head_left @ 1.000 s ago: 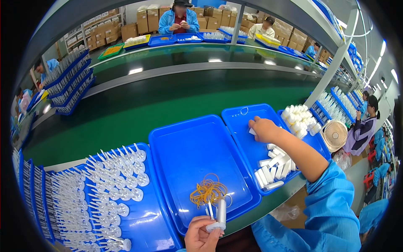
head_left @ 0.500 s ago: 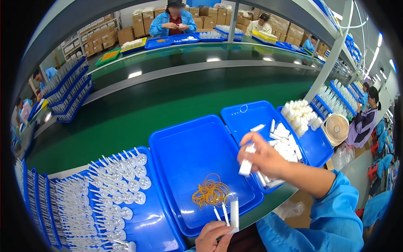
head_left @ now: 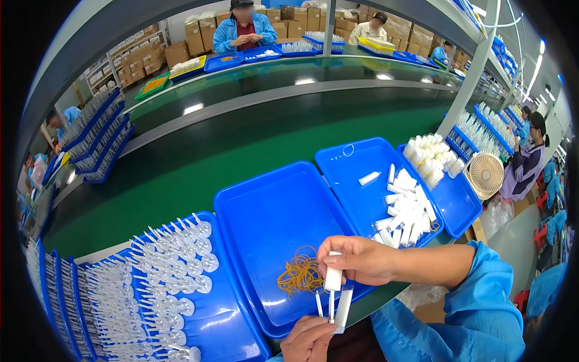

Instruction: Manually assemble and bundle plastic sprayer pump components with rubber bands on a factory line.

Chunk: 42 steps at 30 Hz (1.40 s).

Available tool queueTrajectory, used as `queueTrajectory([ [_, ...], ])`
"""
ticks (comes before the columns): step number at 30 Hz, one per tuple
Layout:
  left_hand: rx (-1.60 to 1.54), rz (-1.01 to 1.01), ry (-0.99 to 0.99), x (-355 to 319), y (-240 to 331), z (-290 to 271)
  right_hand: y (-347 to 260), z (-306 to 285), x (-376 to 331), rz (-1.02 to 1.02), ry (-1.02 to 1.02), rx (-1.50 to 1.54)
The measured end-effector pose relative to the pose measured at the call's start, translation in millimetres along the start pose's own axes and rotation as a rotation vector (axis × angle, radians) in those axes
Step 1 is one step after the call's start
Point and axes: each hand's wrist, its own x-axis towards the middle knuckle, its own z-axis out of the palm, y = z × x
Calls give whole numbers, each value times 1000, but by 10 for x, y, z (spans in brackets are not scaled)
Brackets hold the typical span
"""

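Near the front edge, my left hand (head_left: 306, 339) is closed on the base of a white part with upright thin stems (head_left: 319, 303). A white rectangular sleeve (head_left: 344, 306) stands on the part's right side. My right hand (head_left: 360, 260) pinches another white rectangular sleeve (head_left: 333, 277) right above a middle stem; whether the stem has entered it I cannot tell. Behind the hands, a tangle of orange rubber bands (head_left: 297, 276) lies in the middle blue tray (head_left: 268, 205). Loose white sleeves (head_left: 407, 208) are heaped in the right blue tray (head_left: 347, 158).
At left, a blue tray (head_left: 220, 323) holds rows of clear round-based parts with thin stems (head_left: 193, 264). Far right are bundled white pieces (head_left: 429, 158) and a beige fan (head_left: 484, 175). A green conveyor (head_left: 181, 175) runs behind the trays, with stacked trays (head_left: 99, 142) on it. Co-workers (head_left: 244, 30) sit across.
My right hand has come from the right tray down and left, bringing a white sleeve over the part in my left hand. The left hand has stayed nearly in place.
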Motion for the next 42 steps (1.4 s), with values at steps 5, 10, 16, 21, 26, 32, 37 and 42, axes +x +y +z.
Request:
queueTrajectory([
  [5,8,-1,-20,24,-9,-5,-106,13,-70,-2,14,-335],
  [10,-19,28,-57,73,1,16,-205,-2,-208,-175,10,-1039],
  [16,-13,14,-143,-3,-137,25,-187,15,-278,-156,37,-924],
  [21,-385,-215,62,-88,-122,202,51,160,-371,-196,-97,-1002],
  [26,-86,-36,-90,5,-95,75,-51,38,-325,-308,-181,-1122],
  [32,46,94,-31,117,-49,49,-696,-1117,40,-472,543,-2089],
  [37,-134,-26,50,-11,-64,52,-888,-1556,162,173,572,-2172],
  [42,-134,-138,8,21,80,-23,-807,-1071,33,-583,191,-1957],
])
